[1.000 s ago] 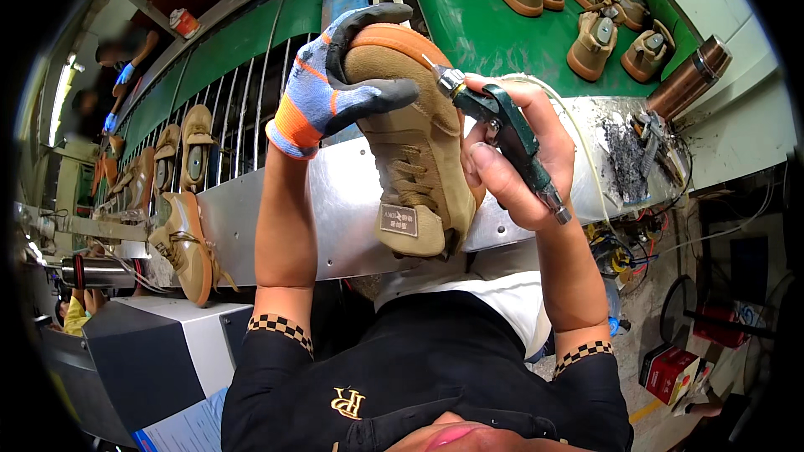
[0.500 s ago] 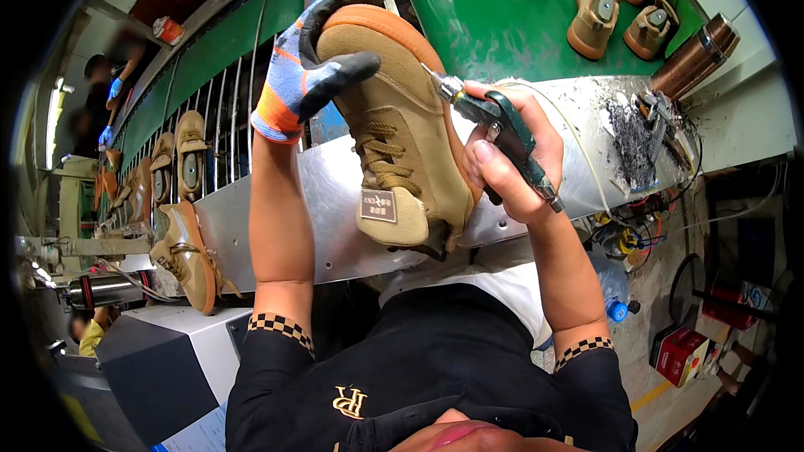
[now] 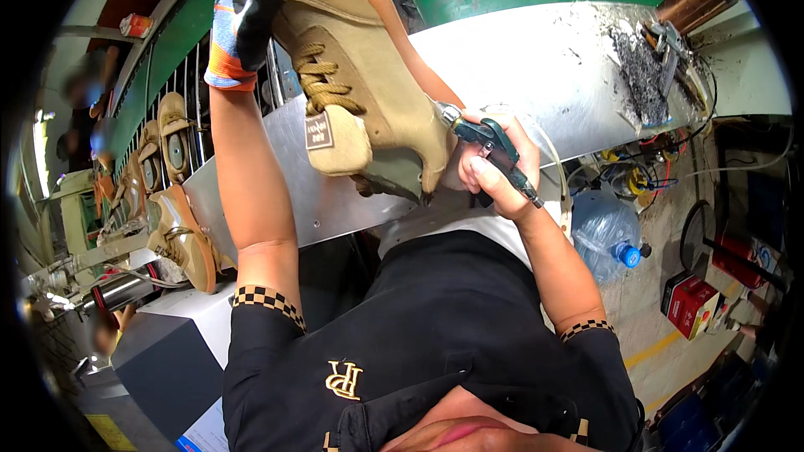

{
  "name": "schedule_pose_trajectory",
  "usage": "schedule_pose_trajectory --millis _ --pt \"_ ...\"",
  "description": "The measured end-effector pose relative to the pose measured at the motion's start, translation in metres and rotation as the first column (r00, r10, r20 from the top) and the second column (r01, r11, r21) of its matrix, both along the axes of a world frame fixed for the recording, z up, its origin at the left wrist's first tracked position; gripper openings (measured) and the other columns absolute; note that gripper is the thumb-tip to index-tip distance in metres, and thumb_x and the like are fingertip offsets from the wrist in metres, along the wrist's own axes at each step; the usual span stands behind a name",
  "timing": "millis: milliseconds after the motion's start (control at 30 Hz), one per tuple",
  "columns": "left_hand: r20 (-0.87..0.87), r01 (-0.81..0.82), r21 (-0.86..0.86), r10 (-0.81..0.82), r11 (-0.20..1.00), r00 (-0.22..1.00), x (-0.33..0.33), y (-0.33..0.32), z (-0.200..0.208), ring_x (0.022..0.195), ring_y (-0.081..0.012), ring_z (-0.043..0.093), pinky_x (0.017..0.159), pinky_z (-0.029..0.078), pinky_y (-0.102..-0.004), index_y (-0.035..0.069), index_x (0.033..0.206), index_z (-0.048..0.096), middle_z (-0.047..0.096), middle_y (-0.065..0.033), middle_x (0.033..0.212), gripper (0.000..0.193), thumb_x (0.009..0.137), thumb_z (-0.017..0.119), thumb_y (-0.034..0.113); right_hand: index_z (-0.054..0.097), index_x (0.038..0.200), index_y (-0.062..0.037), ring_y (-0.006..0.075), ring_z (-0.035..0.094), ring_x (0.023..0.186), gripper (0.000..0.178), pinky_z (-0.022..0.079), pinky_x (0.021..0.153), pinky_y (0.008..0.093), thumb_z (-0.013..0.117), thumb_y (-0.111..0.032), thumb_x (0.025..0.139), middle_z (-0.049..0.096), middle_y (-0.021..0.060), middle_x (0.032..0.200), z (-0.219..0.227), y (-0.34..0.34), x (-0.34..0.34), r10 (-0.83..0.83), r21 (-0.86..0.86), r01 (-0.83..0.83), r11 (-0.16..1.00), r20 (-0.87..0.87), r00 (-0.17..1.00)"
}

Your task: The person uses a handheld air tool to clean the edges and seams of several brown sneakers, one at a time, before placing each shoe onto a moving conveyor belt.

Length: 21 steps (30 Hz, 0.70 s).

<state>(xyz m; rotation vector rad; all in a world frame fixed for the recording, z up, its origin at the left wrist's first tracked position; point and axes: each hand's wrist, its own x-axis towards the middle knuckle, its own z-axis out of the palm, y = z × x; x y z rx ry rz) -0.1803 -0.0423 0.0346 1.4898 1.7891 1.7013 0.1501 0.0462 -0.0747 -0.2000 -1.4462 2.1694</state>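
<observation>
Upper centre, my gloved left hand [image 3: 243,25] clamps the tan suede shoe [image 3: 360,75]. My right hand [image 3: 494,172] grips the air tool [image 3: 490,146]; I'd keep its nozzle steady at the heel seam.

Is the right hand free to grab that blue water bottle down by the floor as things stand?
Probably not at once: the right hand is closed around a green hand tool set against the tan shoe, and the water bottle sits low, beyond the elbow.
</observation>
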Motion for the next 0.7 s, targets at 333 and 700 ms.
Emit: schedule_pose_trajectory --millis 333,700 --pt "-0.030 -0.411 -0.080 0.410 0.908 0.912 -0.032 -0.071 -0.067 0.110 -0.0170 0.057 0.098 0.042 -0.0314 0.000 0.123 0.059 0.063 -0.0087 0.118 0.049 0.098 0.051 0.042 0.044 0.128 0.0055 0.0116 0.047 0.052 0.047 0.042 0.050 0.0261 0.058 -0.013 0.087 0.049 0.0062 0.065 -0.009 -0.015 0.016 -0.050 -0.208 0.065 0.976 0.076 0.996" --pt "0.698 -0.186 -0.405 0.434 0.895 0.570 0.070 -0.202 -0.099 0.128 -0.0254 0.048 0.108 0.040 -0.0433 0.010 0.146 0.037 0.047 -0.0092 0.141 0.066 0.098 0.043 0.055 0.047 0.123 0.0019 0.0066 0.045 0.051 0.035 0.039 0.049 0.0238 0.053 -0.001 0.089 0.049 0.0007 0.067 -0.022 -0.030 -0.019 -0.036 -0.244 0.069 0.967 0.138 0.990"
